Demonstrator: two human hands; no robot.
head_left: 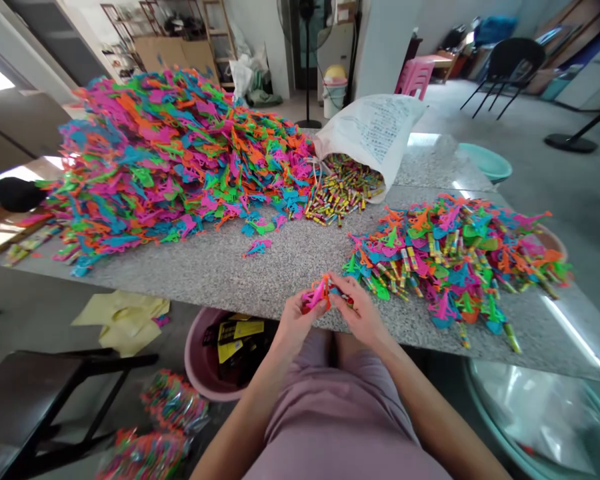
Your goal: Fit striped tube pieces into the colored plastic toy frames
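Observation:
My left hand (300, 313) is closed around a pink and orange plastic toy piece (316, 295) just over the table's front edge. Against the same piece, my right hand (357, 310) pinches a small printed tube (349, 301), mostly covered by the fingers. To the right lies a pile of colourful toys with tubes attached (445, 247). Beyond my hands, a white sack (375, 130) spills many small yellow and red tubes (340, 193). A few loose blue and pink pieces (257, 248) rest between the sack and me.
A huge heap of bright plastic pieces (180, 160) covers the left of the speckled stone table (205, 267). Below the edge stand a pink basin (195, 360), a dark stool (25, 407), filled plastic bags (145, 457) and a teal tub (485, 407). A fan stand (307, 80) is behind.

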